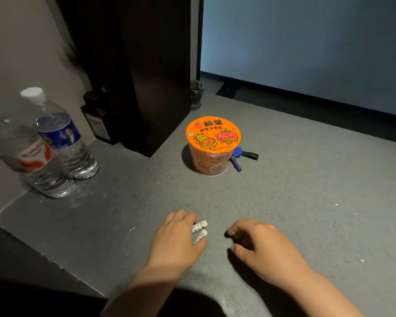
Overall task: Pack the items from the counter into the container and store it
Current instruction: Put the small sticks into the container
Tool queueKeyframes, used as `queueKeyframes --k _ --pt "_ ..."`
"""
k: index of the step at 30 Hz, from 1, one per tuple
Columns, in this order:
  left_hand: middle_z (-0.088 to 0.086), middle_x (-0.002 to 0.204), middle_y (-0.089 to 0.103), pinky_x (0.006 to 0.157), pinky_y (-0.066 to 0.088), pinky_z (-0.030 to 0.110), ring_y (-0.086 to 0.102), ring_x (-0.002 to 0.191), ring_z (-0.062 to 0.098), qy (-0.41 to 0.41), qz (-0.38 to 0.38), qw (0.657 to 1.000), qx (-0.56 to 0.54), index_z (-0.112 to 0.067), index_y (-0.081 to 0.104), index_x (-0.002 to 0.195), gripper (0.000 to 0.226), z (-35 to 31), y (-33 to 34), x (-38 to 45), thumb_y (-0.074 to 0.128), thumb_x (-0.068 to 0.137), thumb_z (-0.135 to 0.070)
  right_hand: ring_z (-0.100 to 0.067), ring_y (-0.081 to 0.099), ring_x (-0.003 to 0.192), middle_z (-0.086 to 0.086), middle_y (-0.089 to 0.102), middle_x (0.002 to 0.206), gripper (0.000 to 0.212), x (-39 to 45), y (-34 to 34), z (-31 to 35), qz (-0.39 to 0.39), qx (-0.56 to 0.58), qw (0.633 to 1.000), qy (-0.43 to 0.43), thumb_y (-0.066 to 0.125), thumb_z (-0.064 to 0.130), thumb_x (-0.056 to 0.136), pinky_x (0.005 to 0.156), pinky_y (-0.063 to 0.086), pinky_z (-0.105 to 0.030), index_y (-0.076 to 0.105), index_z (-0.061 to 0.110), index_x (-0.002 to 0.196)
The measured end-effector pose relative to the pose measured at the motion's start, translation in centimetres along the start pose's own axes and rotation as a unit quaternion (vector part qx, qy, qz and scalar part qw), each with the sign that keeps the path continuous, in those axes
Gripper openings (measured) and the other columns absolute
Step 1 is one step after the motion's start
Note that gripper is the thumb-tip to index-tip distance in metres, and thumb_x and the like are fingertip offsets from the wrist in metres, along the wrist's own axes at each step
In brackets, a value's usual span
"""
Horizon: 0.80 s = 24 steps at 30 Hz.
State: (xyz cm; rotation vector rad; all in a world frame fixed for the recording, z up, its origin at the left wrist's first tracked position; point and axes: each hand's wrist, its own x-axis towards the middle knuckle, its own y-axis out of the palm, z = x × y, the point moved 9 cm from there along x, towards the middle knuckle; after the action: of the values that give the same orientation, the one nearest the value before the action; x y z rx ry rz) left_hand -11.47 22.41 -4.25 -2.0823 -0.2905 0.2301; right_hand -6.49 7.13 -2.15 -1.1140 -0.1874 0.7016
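On the grey counter [306, 202] my left hand [178, 241] is closed around two small white printed tubes [200, 229], whose ends stick out to the right of my fingers. My right hand [258, 243] rests beside them with fingers curled and nothing visible in it. Farther back stands an orange instant noodle cup [212, 145] with a sealed cartoon lid. A purple pen [235, 163] and a blue tag with a black strap [247, 153] lie against its right side. No container is in view.
Two water bottles [62, 143] stand at the left by the wall. A dark tall cabinet [146, 76] rises behind them, with a small black bottle [101, 120] beside it and a glass [196, 94] at its far corner. The counter's front edge runs at lower left.
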Motion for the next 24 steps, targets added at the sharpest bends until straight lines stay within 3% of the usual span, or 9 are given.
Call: queueKeyframes --k 5,12,19,24 --pt "-0.011 0.091 0.046 0.072 0.034 0.023 0.05 0.094 0.013 -0.003 0.017 1.0 0.002 -0.029 0.05 0.091 0.019 -0.4 0.8 0.8 0.06 0.079 -0.04 -0.002 0.057 0.091 0.019 0.061 0.102 0.026 0.2 -0.1 -0.6 -0.002 -0.005 1.0 0.005 0.059 0.039 0.084 0.077 0.049 -0.023 0.06 0.038 0.11" --pt "-0.009 0.083 0.056 0.06 0.033 0.025 0.052 0.074 0.012 -0.043 0.057 0.997 -0.041 -0.026 0.053 0.081 0.043 0.7 0.9 0.3 0.082 0.057 -0.047 -0.012 0.058 0.099 0.014 0.057 0.11 0.035 1.3 3.1 2.6 -0.001 -0.004 0.998 -0.058 0.06 0.04 0.083 0.078 0.045 -0.026 0.05 0.037 0.117" --pt "-0.007 0.063 0.056 0.052 0.032 0.026 0.049 0.059 0.007 -0.085 0.048 0.994 -0.057 -0.024 0.056 0.069 0.042 4.1 -0.7 -1.9 0.086 0.049 -0.046 -0.018 0.053 0.107 0.009 0.047 0.115 0.033 1.5 5.3 4.8 0.006 -0.01 0.994 -0.111 0.055 0.039 0.087 0.082 0.044 -0.033 0.048 0.035 0.118" --pt "-0.008 0.057 0.056 0.045 0.027 0.018 0.047 0.053 0.001 -0.097 0.013 0.994 -0.047 -0.024 0.059 0.067 0.038 4.0 -1.0 -3.3 0.082 0.053 -0.05 -0.015 0.052 0.111 0.011 0.05 0.117 0.034 0.8 5.7 5.6 0.002 0.006 0.992 -0.129 0.054 0.033 0.086 0.084 0.047 -0.033 0.045 0.034 0.119"
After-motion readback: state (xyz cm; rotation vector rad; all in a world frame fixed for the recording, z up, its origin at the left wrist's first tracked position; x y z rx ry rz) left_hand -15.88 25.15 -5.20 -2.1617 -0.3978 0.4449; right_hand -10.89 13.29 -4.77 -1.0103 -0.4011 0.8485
